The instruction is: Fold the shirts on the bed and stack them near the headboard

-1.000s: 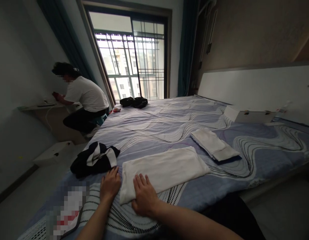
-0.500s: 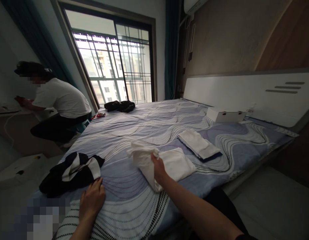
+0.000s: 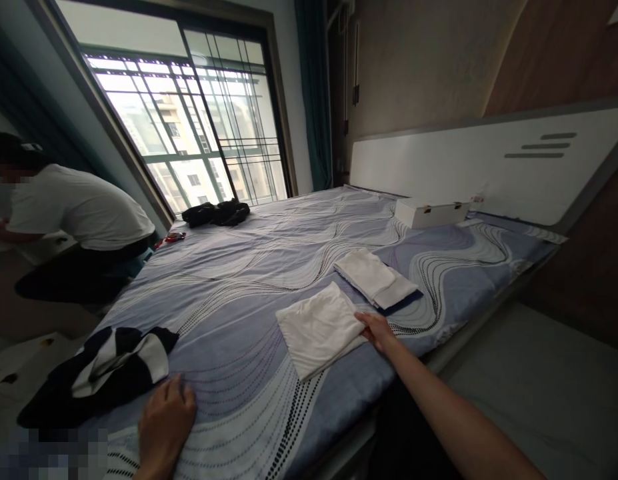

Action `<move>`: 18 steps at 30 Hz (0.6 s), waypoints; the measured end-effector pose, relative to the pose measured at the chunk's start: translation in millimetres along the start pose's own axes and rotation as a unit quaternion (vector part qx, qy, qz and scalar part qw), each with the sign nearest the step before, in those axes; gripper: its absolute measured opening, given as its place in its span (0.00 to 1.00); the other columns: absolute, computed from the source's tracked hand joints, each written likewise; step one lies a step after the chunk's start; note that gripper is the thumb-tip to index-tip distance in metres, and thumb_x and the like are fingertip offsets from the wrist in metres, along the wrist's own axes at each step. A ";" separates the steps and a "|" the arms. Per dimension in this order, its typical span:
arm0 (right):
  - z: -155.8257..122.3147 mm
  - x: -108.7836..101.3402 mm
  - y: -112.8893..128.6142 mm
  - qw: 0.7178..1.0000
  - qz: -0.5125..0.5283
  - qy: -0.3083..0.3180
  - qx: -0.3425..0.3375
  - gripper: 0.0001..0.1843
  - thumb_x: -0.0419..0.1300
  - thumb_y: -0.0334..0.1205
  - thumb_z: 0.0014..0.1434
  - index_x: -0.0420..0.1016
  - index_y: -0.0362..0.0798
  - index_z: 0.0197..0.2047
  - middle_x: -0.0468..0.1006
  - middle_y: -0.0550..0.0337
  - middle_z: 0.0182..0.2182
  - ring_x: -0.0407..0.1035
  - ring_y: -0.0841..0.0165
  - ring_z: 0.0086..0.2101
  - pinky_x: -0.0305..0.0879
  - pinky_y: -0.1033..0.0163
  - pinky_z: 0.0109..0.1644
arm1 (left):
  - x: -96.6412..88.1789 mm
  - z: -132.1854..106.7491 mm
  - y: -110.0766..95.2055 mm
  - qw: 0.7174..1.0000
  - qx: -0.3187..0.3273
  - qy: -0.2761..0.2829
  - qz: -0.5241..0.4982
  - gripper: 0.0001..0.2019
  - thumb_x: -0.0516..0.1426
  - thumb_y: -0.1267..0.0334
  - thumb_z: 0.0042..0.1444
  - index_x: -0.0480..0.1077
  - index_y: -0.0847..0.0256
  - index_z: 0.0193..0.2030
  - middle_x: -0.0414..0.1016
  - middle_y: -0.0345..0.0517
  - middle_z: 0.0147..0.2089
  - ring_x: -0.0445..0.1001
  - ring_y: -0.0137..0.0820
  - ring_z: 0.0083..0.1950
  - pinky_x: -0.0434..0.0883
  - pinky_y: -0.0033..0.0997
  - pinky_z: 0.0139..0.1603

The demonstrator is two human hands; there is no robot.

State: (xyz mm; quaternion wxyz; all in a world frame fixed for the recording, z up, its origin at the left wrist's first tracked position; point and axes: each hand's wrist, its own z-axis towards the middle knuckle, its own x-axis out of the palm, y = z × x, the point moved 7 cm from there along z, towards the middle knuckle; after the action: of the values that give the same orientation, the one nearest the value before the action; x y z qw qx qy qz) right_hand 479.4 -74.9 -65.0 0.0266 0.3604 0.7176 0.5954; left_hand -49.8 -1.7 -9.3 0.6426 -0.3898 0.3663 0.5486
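Note:
A folded white cloth (image 3: 319,327) lies on the blue wave-patterned bedspread (image 3: 269,267) near the bed's front edge. My right hand (image 3: 377,331) rests at the cloth's right edge, its fingers lying on the corner. My left hand (image 3: 165,421) lies flat on the bedspread at the lower left, fingers loosely together, holding nothing, just right of a crumpled black-and-white garment (image 3: 101,372). A second folded white cloth (image 3: 375,277) sits beyond the first, on a dark piece.
A white box (image 3: 429,213) stands by the white headboard (image 3: 469,167). Dark clothes (image 3: 216,213) lie at the bed's far side below the window (image 3: 189,120). Another person in a white shirt (image 3: 79,207) crouches at the left. Floor lies to the right.
My right hand has folded the long white cloth over in half and laid it down flat. The view has swung right. My left hand has stayed on the bedspread.

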 end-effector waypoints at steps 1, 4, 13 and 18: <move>1.7 1.0 -2.2 1.000 -0.011 -0.002 -0.002 0.09 0.72 0.35 0.42 0.78 0.44 0.29 0.82 0.55 0.27 0.76 0.63 0.27 0.76 0.60 0.32 | -2.4 -5.9 -22.4 0.999 0.024 -0.020 -0.027 0.28 0.42 0.52 0.64 0.69 0.72 0.58 0.73 0.65 0.52 0.72 0.50 0.54 0.70 0.52 0.57; 2.5 0.8 -5.2 0.999 -0.049 -0.009 -0.021 0.14 0.73 0.39 0.38 0.80 0.45 0.31 0.82 0.57 0.28 0.75 0.61 0.29 0.74 0.59 0.32 | -6.1 -32.7 -111.4 0.971 0.164 -0.042 -0.167 0.22 0.51 0.49 0.63 0.70 0.63 0.55 0.73 0.55 0.47 0.74 0.41 0.49 0.74 0.43 0.53; -32.2 -4.7 19.9 0.917 -0.273 -0.139 -0.256 0.22 0.61 0.52 0.53 0.81 0.44 0.43 0.83 0.53 0.36 0.67 0.65 0.28 0.66 0.60 0.37 | -22.8 -71.7 -239.5 0.915 0.339 -0.052 -0.213 0.09 0.58 0.60 0.61 0.71 0.57 0.47 0.74 0.50 0.44 0.73 0.37 0.46 0.73 0.38 0.48; -34.0 0.5 22.2 0.904 -0.298 -0.141 -0.272 0.23 0.59 0.51 0.55 0.81 0.44 0.45 0.83 0.53 0.37 0.66 0.65 0.27 0.65 0.59 0.38 | -20.1 -72.8 -238.8 0.919 0.344 -0.050 -0.186 0.04 0.55 0.68 0.62 0.70 0.57 0.41 0.74 0.42 0.33 0.72 0.34 0.38 0.71 0.33 0.41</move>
State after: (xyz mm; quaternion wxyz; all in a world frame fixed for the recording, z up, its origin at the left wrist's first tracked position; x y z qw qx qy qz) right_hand 473.9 -102.4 -35.6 0.4006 0.1886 0.5902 0.6750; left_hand 181.0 -98.4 1.2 0.8449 -0.1775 0.4207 0.2785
